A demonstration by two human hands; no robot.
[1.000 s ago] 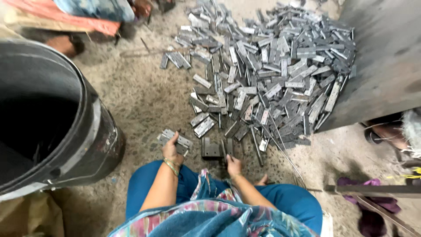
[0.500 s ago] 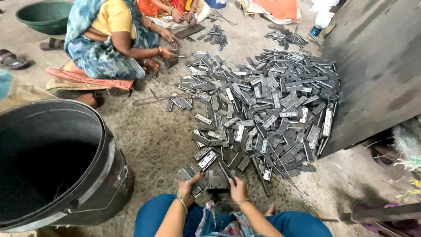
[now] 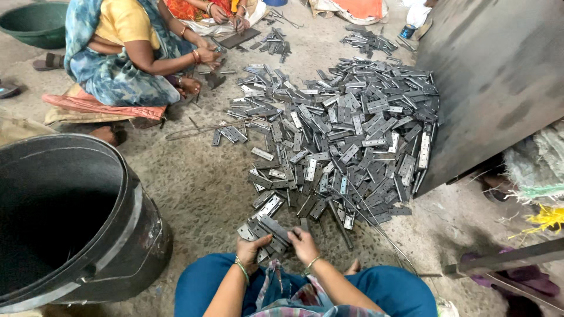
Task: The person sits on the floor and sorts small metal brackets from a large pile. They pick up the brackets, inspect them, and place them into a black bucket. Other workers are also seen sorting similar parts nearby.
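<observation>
both hands on one metal hinge, low in front of the knees

the left hand [image 3: 254, 246] and right hand [image 3: 303, 242] close their fingers on a hinge [image 3: 274, 228] from two sides, probably to keep it steady; it sits at the near edge of the hinge pile [image 3: 346, 129] on the floor. wrists are bent down, forearms coming close together. a black bucket [image 3: 70, 217] stands at the left. another person [image 3: 126, 53] sits further away.

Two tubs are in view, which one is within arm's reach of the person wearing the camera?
The big black tub beside the left hand; the green basin sits far off, behind the seated co-worker.
</observation>
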